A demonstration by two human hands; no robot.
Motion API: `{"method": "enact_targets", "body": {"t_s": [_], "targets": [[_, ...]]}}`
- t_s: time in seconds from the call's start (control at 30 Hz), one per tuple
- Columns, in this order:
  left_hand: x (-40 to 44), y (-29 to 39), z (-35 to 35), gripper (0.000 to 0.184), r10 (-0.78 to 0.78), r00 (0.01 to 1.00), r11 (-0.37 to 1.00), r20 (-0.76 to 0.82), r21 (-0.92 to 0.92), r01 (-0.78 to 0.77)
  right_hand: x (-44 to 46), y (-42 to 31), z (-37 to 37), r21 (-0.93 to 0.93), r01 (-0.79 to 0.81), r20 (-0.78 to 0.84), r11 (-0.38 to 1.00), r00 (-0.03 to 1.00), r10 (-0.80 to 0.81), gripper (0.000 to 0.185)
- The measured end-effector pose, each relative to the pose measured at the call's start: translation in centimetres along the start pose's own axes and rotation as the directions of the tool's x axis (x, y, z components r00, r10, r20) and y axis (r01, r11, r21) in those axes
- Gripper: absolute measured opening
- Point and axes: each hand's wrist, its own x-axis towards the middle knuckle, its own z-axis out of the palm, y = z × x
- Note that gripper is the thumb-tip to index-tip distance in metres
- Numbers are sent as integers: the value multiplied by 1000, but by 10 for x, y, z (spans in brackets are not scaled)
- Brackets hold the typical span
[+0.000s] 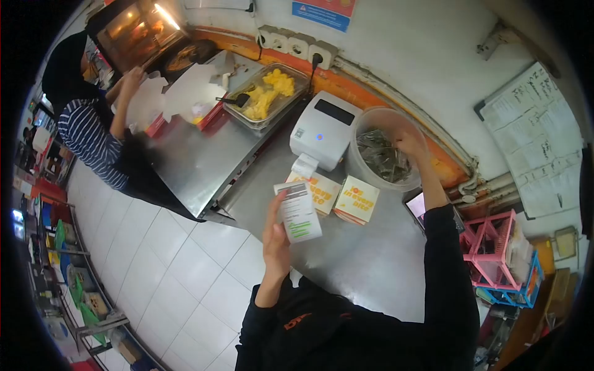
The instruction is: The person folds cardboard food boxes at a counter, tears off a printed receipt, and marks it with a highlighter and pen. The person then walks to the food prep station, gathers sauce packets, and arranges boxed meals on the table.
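Note:
A printed paper slip [299,213] with green marks on it is held in my left hand [276,238], over the steel table. My right hand [409,145] reaches into a clear round tub [357,162] of small dark packets [385,162]; its fingers are partly hidden, so what they hold cannot be made out. Two small white boxes with orange print, one [357,200] near the tub and one [318,191] behind the slip, stand below the white label printer [323,130]. A strip of paper [304,166] hangs from the printer.
At the left, a co-worker [93,133] in a striped top handles open boxes [195,96] on another steel counter [192,154]. A glass tray [247,117] of yellow food stands there. A tablet [416,207] and pink baskets [495,250] are at the right.

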Motion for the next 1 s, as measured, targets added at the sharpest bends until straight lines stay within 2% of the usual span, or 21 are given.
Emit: {"method": "enact_targets", "body": {"t_s": [0.03,0.1,0.17,0.23,0.3,0.33,0.4,0.43,0.47,0.53,0.63,0.7,0.73,0.9,0.93,1.0], "targets": [[0,-2,0,73,15,1000,1000,-12,-16,-16,2,4,1,-3,-9,-5,1000,1000,9,24],[-3,-6,-5,72,27,999,999,-19,-31,-28,3,7,4,225,-211,68,951,977,201,16],[-6,-11,-14,72,-28,999,999,-21,-17,28,-1,8,8,226,-172,3,959,984,176,17],[-6,-13,-21,71,-10,1000,999,-20,-37,9,-1,12,12,220,-132,-65,967,987,149,19],[-3,-15,-31,70,14,1000,998,-16,-64,-15,3,14,11,-233,-24,42,972,999,35,20],[-3,-14,-39,72,-7,999,1000,-42,-27,6,-2,-1,5,-236,-31,37,971,998,41,20],[1,-14,-57,75,-20,998,1000,-66,9,21,-25,-66,-17,-388,-232,-281,892,952,125,20],[3,-16,-68,71,-45,997,997,-60,-62,41,-31,-95,-30,-390,-231,-287,891,950,121,20],[6,-17,-80,67,-70,996,989,-52,-130,63,-37,-123,-42,-382,-199,-273,902,957,95,20],[12,-16,-102,67,-79,996,987,-49,-145,71,-45,-158,-51,-350,-151,-247,925,967,64,20],[26,-13,-147,65,-44,994,996,-103,-78,36,-42,-177,-40,-236,-180,-207,955,969,132,18],[36,7,-171,66,-106,988,990,-109,-99,96,-28,-188,-36,-152,-216,-206,964,961,183,17],[40,8,-190,66,-126,986,991,-111,-54,120,-23,-193,-38,-101,-243,-212,965,953,218,17],[47,31,-246,61,-217,962,976,-166,-26,216,8,-226,-75,212,-325,-231,921,899,371,16],[50,32,-254,58,-230,959,973,-163,-49,224,19,-237,-79,210,-322,-228,923,902,367,16],[52,29,-270,56,-246,956,969,-163,-73,237,51,-261,-86,39,-237,-417,971,879,231,14]]}}
